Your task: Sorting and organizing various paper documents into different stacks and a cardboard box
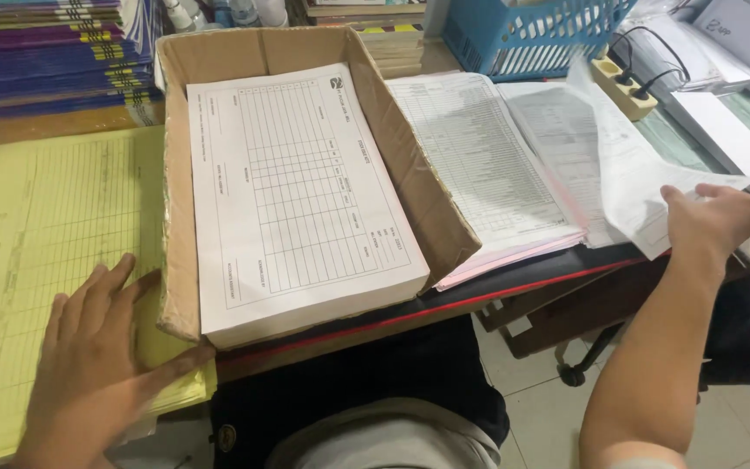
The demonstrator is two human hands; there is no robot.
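- While the left hand (88, 365) lies flat, fingers spread, on the yellow form stack (36, 260), this looks like sheet collating.
- One cardboard box (410, 174) holds one white form stack (297, 200).
- One pink-edged stack (488, 165) lies just right of it.
- Right hand (712, 221), fingers pinched on one loose sheet (627, 187); next it likely needs lifting clear.
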